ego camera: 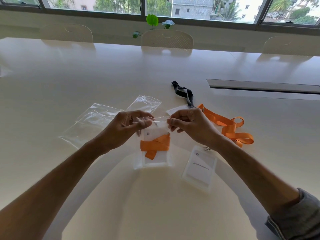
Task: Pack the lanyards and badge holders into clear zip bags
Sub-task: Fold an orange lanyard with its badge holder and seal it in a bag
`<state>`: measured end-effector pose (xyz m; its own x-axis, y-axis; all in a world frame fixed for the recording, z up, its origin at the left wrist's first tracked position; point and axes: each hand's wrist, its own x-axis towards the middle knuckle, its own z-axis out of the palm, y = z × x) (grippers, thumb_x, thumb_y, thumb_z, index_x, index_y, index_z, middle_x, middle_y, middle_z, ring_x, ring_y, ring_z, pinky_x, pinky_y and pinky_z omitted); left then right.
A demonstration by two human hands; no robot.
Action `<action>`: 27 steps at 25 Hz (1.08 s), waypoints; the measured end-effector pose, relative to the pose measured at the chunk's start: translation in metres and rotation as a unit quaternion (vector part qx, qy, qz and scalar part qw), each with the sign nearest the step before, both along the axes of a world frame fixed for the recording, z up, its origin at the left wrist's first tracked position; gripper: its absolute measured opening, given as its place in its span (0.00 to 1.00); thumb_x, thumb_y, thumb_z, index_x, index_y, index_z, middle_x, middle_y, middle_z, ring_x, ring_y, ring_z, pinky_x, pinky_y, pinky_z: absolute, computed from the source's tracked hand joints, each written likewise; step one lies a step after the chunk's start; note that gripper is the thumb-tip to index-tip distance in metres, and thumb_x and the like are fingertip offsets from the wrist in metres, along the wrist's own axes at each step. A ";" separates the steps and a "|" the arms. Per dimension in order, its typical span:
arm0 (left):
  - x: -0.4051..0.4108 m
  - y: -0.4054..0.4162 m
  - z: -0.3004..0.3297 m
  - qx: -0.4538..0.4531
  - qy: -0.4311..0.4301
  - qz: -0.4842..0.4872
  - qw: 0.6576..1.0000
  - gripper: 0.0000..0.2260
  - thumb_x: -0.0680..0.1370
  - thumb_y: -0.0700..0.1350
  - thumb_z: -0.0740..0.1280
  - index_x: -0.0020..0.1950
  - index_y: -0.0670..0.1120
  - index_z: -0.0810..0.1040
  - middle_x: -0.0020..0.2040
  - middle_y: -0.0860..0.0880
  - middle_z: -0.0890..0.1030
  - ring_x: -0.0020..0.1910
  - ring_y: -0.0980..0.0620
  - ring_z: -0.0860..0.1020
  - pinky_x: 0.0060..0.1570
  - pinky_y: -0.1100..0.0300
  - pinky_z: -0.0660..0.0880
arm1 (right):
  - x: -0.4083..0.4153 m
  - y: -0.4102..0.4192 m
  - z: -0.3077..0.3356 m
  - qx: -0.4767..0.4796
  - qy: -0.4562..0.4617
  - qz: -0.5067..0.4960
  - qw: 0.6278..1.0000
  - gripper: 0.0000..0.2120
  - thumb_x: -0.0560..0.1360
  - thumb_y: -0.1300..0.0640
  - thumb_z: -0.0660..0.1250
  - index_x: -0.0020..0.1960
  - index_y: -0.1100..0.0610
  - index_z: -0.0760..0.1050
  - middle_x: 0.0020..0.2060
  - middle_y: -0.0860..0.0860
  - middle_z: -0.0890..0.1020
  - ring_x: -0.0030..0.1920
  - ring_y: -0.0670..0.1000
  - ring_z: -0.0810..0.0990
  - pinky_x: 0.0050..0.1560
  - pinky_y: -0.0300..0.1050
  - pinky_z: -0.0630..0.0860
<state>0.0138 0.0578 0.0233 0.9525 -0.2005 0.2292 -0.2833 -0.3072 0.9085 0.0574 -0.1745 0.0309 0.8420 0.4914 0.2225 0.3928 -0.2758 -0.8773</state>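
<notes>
I hold a clear zip bag (154,160) upright over the table; inside it are a badge holder and a folded orange lanyard (155,145). My left hand (128,125) pinches the bag's top strip at its left end, and my right hand (188,124) pinches it at its right end. On the table to the right lie a second badge holder (200,168) with a name card and a loose orange lanyard (230,129). Behind my right hand a black lanyard (184,92) runs to a third badge holder (174,110), partly hidden.
Two more clear zip bags lie on the white table (155,205), one at the left (90,123) and one behind my left hand (145,103). A metal cable slot (263,86) sits at the right. Chairs (167,40) stand along the far edge.
</notes>
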 end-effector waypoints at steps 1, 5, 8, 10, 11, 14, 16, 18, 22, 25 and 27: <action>0.000 0.000 0.000 0.001 0.004 0.000 1.000 0.08 0.76 0.52 0.70 0.53 0.52 0.82 0.49 0.50 0.84 0.47 0.51 0.82 0.39 0.58 0.80 | 0.000 0.000 0.000 0.002 -0.001 0.001 1.000 0.05 0.75 0.56 0.70 0.42 0.47 0.81 0.35 0.45 0.85 0.37 0.44 0.84 0.38 0.34 0.79; -0.002 -0.004 -0.004 0.017 0.007 0.013 1.000 0.12 0.69 0.53 0.72 0.51 0.52 0.83 0.51 0.53 0.84 0.54 0.51 0.82 0.50 0.51 0.81 | -0.001 0.002 -0.001 -0.009 -0.022 0.002 1.000 0.04 0.75 0.56 0.70 0.43 0.48 0.81 0.34 0.45 0.84 0.37 0.44 0.84 0.38 0.34 0.78; 0.000 -0.002 -0.005 0.006 0.005 0.031 1.000 0.09 0.68 0.52 0.73 0.47 0.54 0.83 0.49 0.53 0.85 0.52 0.51 0.83 0.51 0.53 0.81 | -0.002 0.002 0.000 -0.023 -0.032 0.001 0.999 0.04 0.76 0.56 0.69 0.43 0.49 0.80 0.36 0.47 0.84 0.37 0.45 0.84 0.38 0.34 0.78; 0.001 0.000 -0.005 -0.002 0.009 0.037 0.999 0.07 0.68 0.51 0.73 0.44 0.54 0.84 0.47 0.54 0.85 0.51 0.51 0.83 0.49 0.54 0.80 | -0.004 0.003 -0.001 -0.030 -0.034 0.000 0.999 0.05 0.77 0.57 0.68 0.43 0.49 0.79 0.37 0.48 0.84 0.37 0.45 0.84 0.39 0.35 0.79; 0.002 0.001 -0.005 -0.004 0.011 0.037 0.999 0.06 0.68 0.51 0.73 0.44 0.54 0.84 0.45 0.55 0.85 0.50 0.52 0.83 0.47 0.56 0.80 | -0.005 0.004 -0.001 -0.034 -0.032 0.003 0.999 0.05 0.77 0.57 0.68 0.43 0.50 0.79 0.37 0.48 0.83 0.37 0.45 0.83 0.40 0.36 0.80; 0.001 -0.001 -0.004 -0.004 0.005 0.035 0.999 0.06 0.69 0.50 0.72 0.43 0.52 0.85 0.41 0.58 0.84 0.46 0.55 0.82 0.42 0.61 0.79 | -0.007 0.006 -0.003 -0.042 -0.021 0.007 0.999 0.05 0.78 0.57 0.66 0.44 0.50 0.77 0.37 0.48 0.82 0.39 0.45 0.83 0.43 0.40 0.81; 0.001 -0.001 -0.004 0.000 -0.009 0.038 0.999 0.06 0.69 0.50 0.72 0.43 0.51 0.84 0.39 0.60 0.83 0.45 0.57 0.81 0.42 0.64 0.78 | -0.007 0.007 -0.004 -0.028 0.000 0.001 1.000 0.05 0.78 0.56 0.66 0.43 0.50 0.78 0.37 0.48 0.83 0.39 0.47 0.84 0.44 0.44 0.82; 0.001 -0.002 -0.003 0.003 -0.015 0.042 0.999 0.06 0.69 0.50 0.71 0.43 0.51 0.84 0.39 0.62 0.82 0.45 0.57 0.81 0.43 0.66 0.77 | -0.006 0.008 -0.004 -0.012 0.009 0.001 1.000 0.03 0.76 0.55 0.68 0.43 0.50 0.79 0.37 0.49 0.84 0.39 0.48 0.84 0.44 0.45 0.82; 0.000 -0.003 -0.003 -0.007 -0.004 0.041 0.999 0.06 0.69 0.49 0.72 0.44 0.50 0.84 0.39 0.61 0.83 0.45 0.55 0.81 0.46 0.62 0.77 | -0.006 0.007 -0.004 -0.004 0.004 0.012 1.000 0.02 0.75 0.55 0.69 0.44 0.50 0.80 0.36 0.47 0.84 0.37 0.45 0.83 0.39 0.41 0.79; -0.002 -0.001 0.000 -0.026 0.002 0.044 0.999 0.09 0.69 0.48 0.72 0.48 0.48 0.84 0.43 0.53 0.85 0.46 0.53 0.83 0.43 0.63 0.77 | -0.006 0.006 -0.004 0.002 -0.005 0.007 1.000 0.05 0.76 0.57 0.70 0.42 0.49 0.80 0.35 0.46 0.82 0.36 0.40 0.81 0.36 0.30 0.74; -0.001 0.002 0.003 -0.051 0.019 0.042 0.998 0.11 0.71 0.45 0.72 0.51 0.43 0.83 0.44 0.45 0.85 0.43 0.53 0.83 0.41 0.64 0.78 | -0.003 0.005 -0.005 0.006 -0.012 -0.012 1.000 0.07 0.76 0.58 0.70 0.41 0.48 0.79 0.35 0.46 0.82 0.36 0.40 0.80 0.36 0.30 0.74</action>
